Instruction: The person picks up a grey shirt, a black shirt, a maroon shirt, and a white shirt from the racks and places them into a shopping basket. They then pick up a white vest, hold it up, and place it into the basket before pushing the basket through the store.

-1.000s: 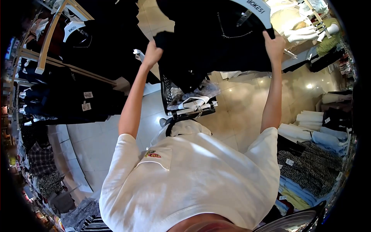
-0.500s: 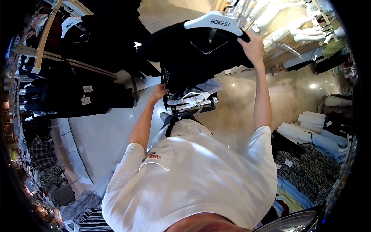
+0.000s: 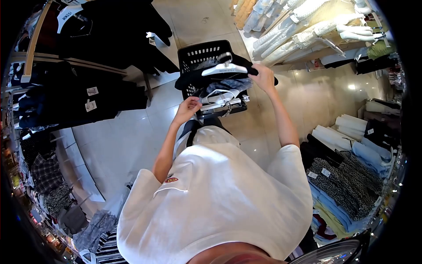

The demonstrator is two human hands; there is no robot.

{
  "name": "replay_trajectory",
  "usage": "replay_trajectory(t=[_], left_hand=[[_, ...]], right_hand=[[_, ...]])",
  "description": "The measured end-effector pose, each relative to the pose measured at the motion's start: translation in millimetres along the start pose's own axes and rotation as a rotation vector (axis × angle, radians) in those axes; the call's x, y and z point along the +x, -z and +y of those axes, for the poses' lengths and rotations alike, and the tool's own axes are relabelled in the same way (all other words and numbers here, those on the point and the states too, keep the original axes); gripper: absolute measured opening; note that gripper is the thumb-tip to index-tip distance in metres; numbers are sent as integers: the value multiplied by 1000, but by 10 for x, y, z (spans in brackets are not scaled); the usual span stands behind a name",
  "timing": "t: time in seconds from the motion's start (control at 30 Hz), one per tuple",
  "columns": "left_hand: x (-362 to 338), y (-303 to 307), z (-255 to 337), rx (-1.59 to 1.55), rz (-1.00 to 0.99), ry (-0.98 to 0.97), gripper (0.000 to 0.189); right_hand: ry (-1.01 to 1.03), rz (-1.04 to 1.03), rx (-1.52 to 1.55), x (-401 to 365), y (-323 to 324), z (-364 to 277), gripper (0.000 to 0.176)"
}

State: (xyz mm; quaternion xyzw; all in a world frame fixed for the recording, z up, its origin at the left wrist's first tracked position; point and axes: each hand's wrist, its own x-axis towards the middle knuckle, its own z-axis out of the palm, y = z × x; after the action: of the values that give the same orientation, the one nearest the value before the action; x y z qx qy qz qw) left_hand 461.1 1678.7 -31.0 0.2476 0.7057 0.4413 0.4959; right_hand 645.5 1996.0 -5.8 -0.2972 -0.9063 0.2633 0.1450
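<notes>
Clothes in black [image 3: 118,39] hang on the left rack, white tags [image 3: 91,91] showing; plaid garment [image 3: 45,173] sits nearer me on that side. Left hand [image 3: 185,111] is at the basket's near-left side, fingers curled with tips close together beside the second white hanger [image 3: 214,100]; can't tell if they grip anything. Black basket [image 3: 204,52] is ahead of me, grey crumpled fabric [image 3: 236,84] in it. Black top [image 3: 190,80] lies across the basket, on its white hanger [image 3: 225,69], hook up. Right hand [image 3: 264,79] has thumb and fingers clamped on the top's right shoulder, by the hanger end. Pale clothes [image 3: 303,39] hang far right, leopard-print garment [image 3: 360,176] near right. Step in hand, my read: settling the top over the basket load. Next move calls for keeping the hanger level and its hook off the grey fabric; right shoulder needs support under it before letting go.
</notes>
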Motion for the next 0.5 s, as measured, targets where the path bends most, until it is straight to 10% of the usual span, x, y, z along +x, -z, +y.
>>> replay_trajectory(t=[0.27, 0.5], left_hand=[[-18, -263, 31, 532, -92, -306, 58], [33, -336, -262, 763, -314, -236, 30]], right_hand=[[163, -120, -75, -475, -386, 178, 34], [255, -203, -175, -618, -516, 193, 39]])
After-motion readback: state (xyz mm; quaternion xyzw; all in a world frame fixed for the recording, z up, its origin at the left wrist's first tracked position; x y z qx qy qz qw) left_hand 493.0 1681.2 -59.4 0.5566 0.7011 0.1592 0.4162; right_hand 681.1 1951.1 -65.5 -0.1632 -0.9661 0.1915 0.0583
